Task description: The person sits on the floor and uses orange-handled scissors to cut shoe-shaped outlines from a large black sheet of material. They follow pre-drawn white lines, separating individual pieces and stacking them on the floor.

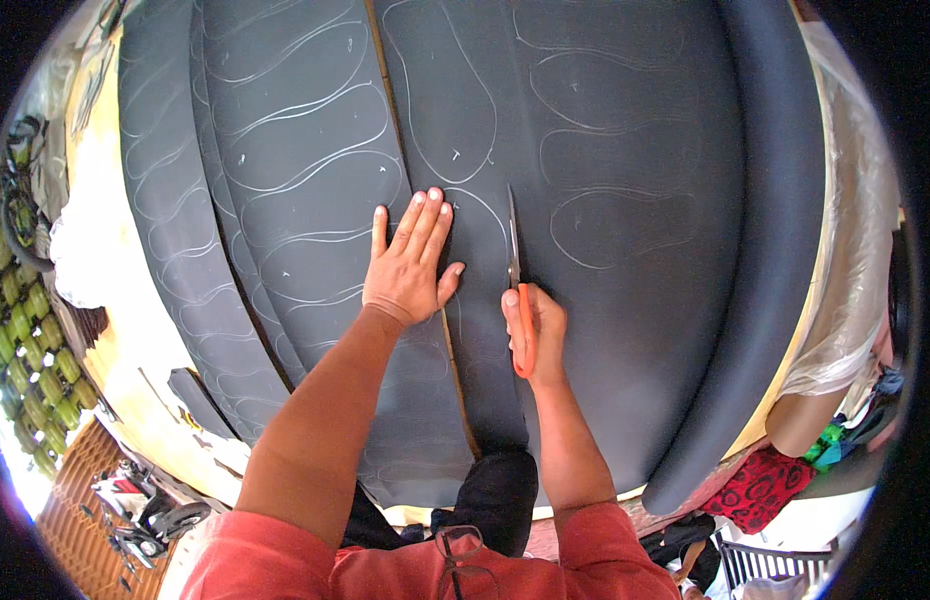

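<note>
My right hand [540, 325] is closed round the orange handles of a pair of scissors [526, 330]. The blades point away from me and look nearly closed, lying along a cut line in a dark grey sheet [625, 330]. Left of the scissors, my left hand [413, 255] lies flat with its fingers stretched forward. It presses on the sheet material beside a long cut edge, near a narrow strip [480, 330] between that edge and the blades. Pale shoe-sole outlines [450, 95] are drawn over the sheets, one ending just ahead of my left fingertips.
A dark roll of sheet [775, 200] runs along the table's right side, with clear plastic wrap [845, 250] beyond it. More outlined sheets [175, 230] overlap at the left. A small dark offcut [200, 403] lies near the left edge of the pale wooden tabletop [135, 340].
</note>
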Action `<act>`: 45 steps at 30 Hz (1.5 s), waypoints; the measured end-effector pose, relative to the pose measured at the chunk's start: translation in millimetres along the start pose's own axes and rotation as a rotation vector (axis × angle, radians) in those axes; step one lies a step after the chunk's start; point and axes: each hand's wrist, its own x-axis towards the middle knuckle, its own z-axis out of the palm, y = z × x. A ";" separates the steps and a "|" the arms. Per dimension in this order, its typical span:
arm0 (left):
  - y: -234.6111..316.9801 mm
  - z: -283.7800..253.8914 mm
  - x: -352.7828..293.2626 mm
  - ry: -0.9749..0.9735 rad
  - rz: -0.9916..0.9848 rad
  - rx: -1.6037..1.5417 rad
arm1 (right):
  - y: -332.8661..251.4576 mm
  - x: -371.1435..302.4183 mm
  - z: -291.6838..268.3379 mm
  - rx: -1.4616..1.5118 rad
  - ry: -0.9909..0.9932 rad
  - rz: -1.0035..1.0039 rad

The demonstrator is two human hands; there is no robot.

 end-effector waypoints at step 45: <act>-10.3 -0.9 5.9 -0.022 0.019 -0.034 | -140.7 215.5 33.9 -0.196 -0.077 -0.138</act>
